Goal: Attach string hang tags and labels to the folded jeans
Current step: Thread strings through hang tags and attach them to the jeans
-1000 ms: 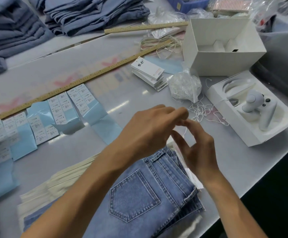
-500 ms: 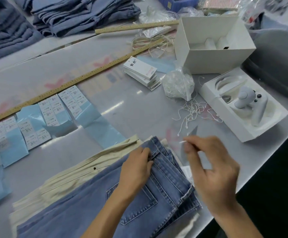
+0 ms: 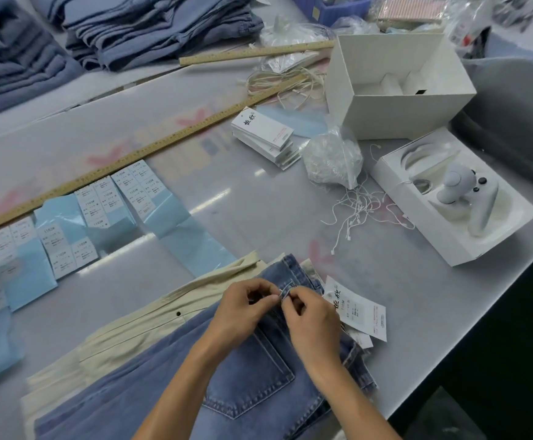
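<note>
blue denim jeans on glossy table

Soft, even light falls from above; pale glare streaks the table just beyond my left hand. Shadows under my hands are faint. Far from my hands the edges bend and blur, and everything looks slightly soft.

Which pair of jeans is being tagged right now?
The lighter blue folded jeans nearest the camera, lying on cream fabric; both hands meet at their waistband. The darker stacks at the far edge lie untouched.
</note>
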Demonstrator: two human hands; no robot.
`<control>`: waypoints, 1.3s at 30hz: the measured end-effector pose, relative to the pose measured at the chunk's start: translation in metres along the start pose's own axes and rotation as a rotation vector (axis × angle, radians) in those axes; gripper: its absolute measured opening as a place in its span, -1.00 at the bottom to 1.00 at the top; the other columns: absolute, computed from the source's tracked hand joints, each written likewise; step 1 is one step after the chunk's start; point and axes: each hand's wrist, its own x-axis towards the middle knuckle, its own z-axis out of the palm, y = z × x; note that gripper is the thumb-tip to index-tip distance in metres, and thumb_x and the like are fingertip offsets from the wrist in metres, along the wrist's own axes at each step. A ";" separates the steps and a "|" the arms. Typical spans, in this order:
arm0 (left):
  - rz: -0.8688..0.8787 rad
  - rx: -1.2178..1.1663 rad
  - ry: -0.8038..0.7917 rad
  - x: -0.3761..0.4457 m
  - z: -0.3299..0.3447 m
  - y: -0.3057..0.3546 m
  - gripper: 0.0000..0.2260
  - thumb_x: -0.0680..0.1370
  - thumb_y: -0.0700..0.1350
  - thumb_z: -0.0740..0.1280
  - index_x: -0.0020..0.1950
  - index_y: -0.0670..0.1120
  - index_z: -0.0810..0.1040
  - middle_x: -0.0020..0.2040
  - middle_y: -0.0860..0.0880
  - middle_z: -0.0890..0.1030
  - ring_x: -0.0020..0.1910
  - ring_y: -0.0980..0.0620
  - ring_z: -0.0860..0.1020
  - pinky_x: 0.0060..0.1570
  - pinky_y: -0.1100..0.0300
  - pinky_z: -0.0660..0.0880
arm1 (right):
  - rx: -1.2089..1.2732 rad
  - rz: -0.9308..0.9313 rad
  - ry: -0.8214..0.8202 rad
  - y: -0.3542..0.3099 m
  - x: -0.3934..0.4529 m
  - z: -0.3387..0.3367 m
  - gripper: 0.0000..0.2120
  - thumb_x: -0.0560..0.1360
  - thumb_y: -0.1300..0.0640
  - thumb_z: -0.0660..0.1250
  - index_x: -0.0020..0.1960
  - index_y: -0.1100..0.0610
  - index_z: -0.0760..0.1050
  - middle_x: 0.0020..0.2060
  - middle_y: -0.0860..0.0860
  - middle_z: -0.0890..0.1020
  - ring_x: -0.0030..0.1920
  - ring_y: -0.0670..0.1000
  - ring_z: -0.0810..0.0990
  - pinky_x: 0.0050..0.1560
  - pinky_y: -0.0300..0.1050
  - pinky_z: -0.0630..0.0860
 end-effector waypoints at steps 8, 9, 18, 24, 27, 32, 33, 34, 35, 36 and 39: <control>0.093 0.337 0.024 0.008 0.004 0.000 -0.79 0.54 -0.27 0.44 0.07 0.00 0.74 -0.12 0.14 0.67 -0.13 0.19 0.61 -0.10 0.35 0.48 | 0.143 0.037 -0.049 0.006 -0.007 0.003 -0.95 0.53 0.18 0.45 -0.08 0.08 0.70 -0.25 -0.10 0.67 -0.24 -0.10 0.57 -0.22 -0.23 0.47; 0.129 0.376 0.037 0.009 0.005 0.000 -0.83 0.54 -0.25 0.46 0.03 -0.01 0.74 -0.13 0.11 0.66 -0.15 0.16 0.59 -0.10 0.30 0.48 | 0.160 0.065 -0.056 0.006 -0.006 0.003 -0.94 0.53 0.17 0.45 -0.09 0.08 0.70 -0.28 -0.10 0.67 -0.25 -0.10 0.57 -0.24 -0.24 0.47; 0.339 0.460 0.016 0.012 0.006 -0.005 -0.77 0.57 -0.32 0.39 0.16 -0.07 0.67 -0.03 0.09 0.60 -0.05 0.12 0.55 -0.03 0.26 0.48 | 0.286 0.219 -0.061 0.008 0.003 0.005 -0.75 0.54 0.12 0.43 -0.25 -0.18 0.62 -0.31 -0.23 0.67 -0.26 -0.12 0.62 -0.26 -0.16 0.52; 0.380 0.439 -0.006 0.013 0.001 -0.011 -0.79 0.54 -0.30 0.45 0.10 -0.07 0.72 0.02 0.08 0.62 -0.03 0.12 0.58 -0.03 0.18 0.52 | 0.247 0.207 -0.065 0.009 0.004 0.006 -0.86 0.54 0.11 0.43 -0.18 -0.04 0.69 -0.35 -0.17 0.66 -0.28 -0.12 0.60 -0.30 -0.23 0.48; 0.406 0.421 0.015 0.013 0.001 -0.013 -0.86 0.54 -0.28 0.47 0.02 -0.08 0.73 -0.02 0.09 0.63 -0.06 0.11 0.59 -0.07 0.16 0.53 | 0.198 0.174 -0.105 0.005 0.004 0.000 -0.84 0.55 0.13 0.41 -0.21 0.03 0.66 -0.37 -0.08 0.65 -0.30 -0.07 0.57 -0.28 -0.15 0.47; 0.122 -0.054 0.170 0.007 0.004 -0.009 -0.85 0.63 -0.17 0.37 -0.10 0.03 0.63 -0.14 0.05 0.70 -0.21 0.09 0.63 -0.26 0.21 0.55 | -0.068 -0.149 0.014 -0.003 -0.008 -0.030 -0.79 0.59 0.12 0.34 0.20 0.06 0.64 -0.06 -0.09 0.63 -0.17 -0.11 0.60 -0.15 -0.17 0.58; 0.069 -0.220 0.221 0.005 0.001 -0.007 -0.85 0.65 -0.17 0.34 -0.09 0.00 0.62 -0.11 -0.01 0.73 -0.21 0.05 0.65 -0.31 0.19 0.57 | -0.040 -0.174 0.100 -0.001 -0.011 -0.038 -0.78 0.58 0.13 0.33 0.20 0.08 0.64 -0.04 -0.10 0.61 -0.19 -0.12 0.60 -0.20 -0.19 0.61; 0.042 -0.352 0.283 0.003 -0.005 -0.005 -0.86 0.66 -0.17 0.33 -0.08 -0.03 0.61 -0.08 -0.08 0.74 -0.21 0.00 0.66 -0.33 0.18 0.58 | -0.015 -0.179 0.178 0.003 -0.012 -0.046 -0.77 0.58 0.14 0.32 0.19 0.09 0.64 -0.02 -0.10 0.59 -0.20 -0.10 0.62 -0.25 -0.19 0.64; 0.027 -0.452 0.341 0.001 -0.012 -0.004 -0.87 0.65 -0.17 0.33 -0.07 -0.05 0.61 -0.06 -0.14 0.74 -0.21 -0.03 0.65 -0.35 0.18 0.58 | 0.005 -0.163 0.223 0.007 -0.012 -0.053 -0.76 0.58 0.12 0.30 0.20 0.10 0.63 0.01 -0.09 0.57 -0.17 -0.08 0.63 -0.29 -0.20 0.65; 0.021 -0.527 0.388 0.000 -0.020 -0.002 -0.88 0.64 -0.17 0.33 -0.07 -0.06 0.62 -0.04 -0.19 0.73 -0.22 -0.04 0.65 -0.36 0.19 0.58 | 0.015 -0.133 0.228 0.014 -0.008 -0.058 -0.73 0.59 0.10 0.28 0.23 0.10 0.62 0.04 -0.09 0.55 -0.10 -0.05 0.63 -0.29 -0.21 0.66; 0.033 -0.674 0.453 -0.003 -0.039 0.004 -0.92 0.57 -0.12 0.40 -0.06 -0.08 0.68 0.01 -0.23 0.72 -0.23 -0.01 0.63 -0.37 0.26 0.53 | 0.004 -0.100 0.039 0.031 0.008 -0.062 -0.69 0.62 0.16 0.30 0.35 0.06 0.55 0.11 -0.10 0.53 0.13 0.00 0.57 -0.04 -0.23 0.65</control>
